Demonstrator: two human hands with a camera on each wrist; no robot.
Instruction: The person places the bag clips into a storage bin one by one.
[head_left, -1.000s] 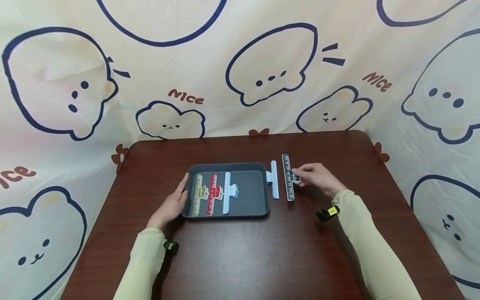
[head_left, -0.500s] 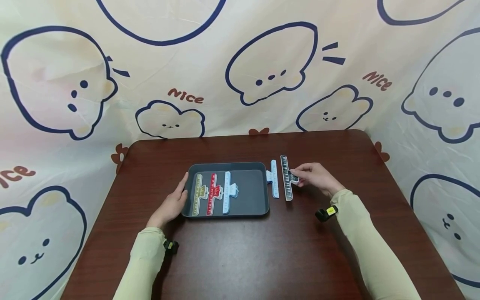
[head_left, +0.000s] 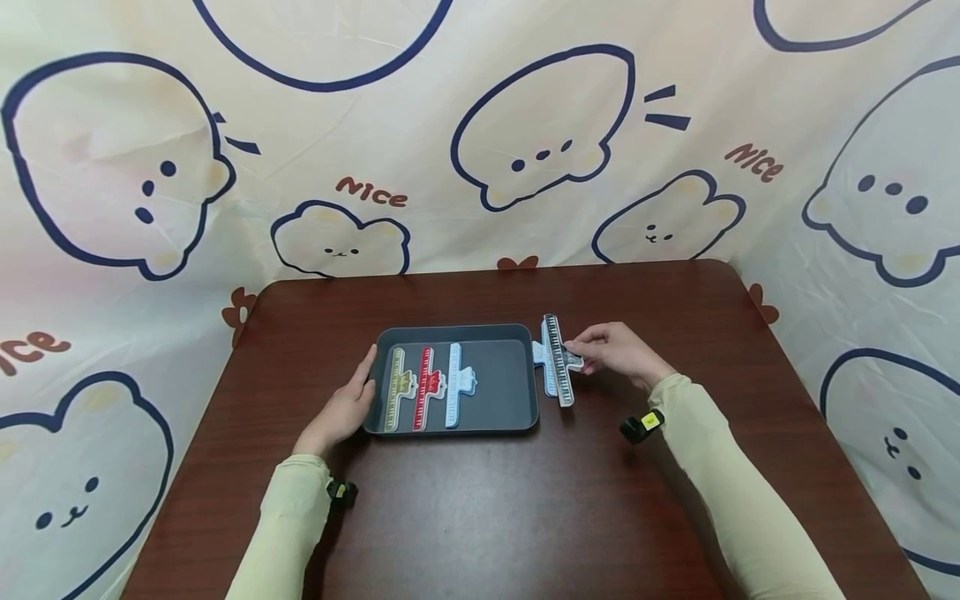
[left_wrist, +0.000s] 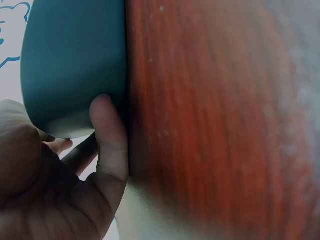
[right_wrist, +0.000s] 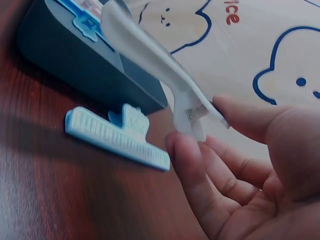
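Observation:
In the head view my left hand point(head_left: 342, 413) rests against the left side of a dark grey tray point(head_left: 498, 408), fingers straight along its wall. The left wrist view shows the thumb point(left_wrist: 107, 130) on the tray's outer wall. My right hand point(head_left: 618, 354) pinches the handle of a black-and-white bag clip point(head_left: 557, 362) with a ruler-like bar. That clip is held up over a light-blue clip point(head_left: 538, 354) at the tray's right edge, overlapping it in the head view. From the right wrist, the held clip's white underside point(right_wrist: 150, 57) appears, with the light-blue clip lower on the table.
Inside the tray lie a yellow-green clip point(head_left: 394, 392), a red clip point(head_left: 424, 392) and another blue clip point(head_left: 453, 387), side by side in the left half. The dark brown table point(head_left: 465, 517) has a patterned curtain point(head_left: 525, 100) behind it.
My right hand has carried the black-and-white clip left, from beside the light-blue clip to over it, tilting it slightly. The left hand and the tray stay where they were.

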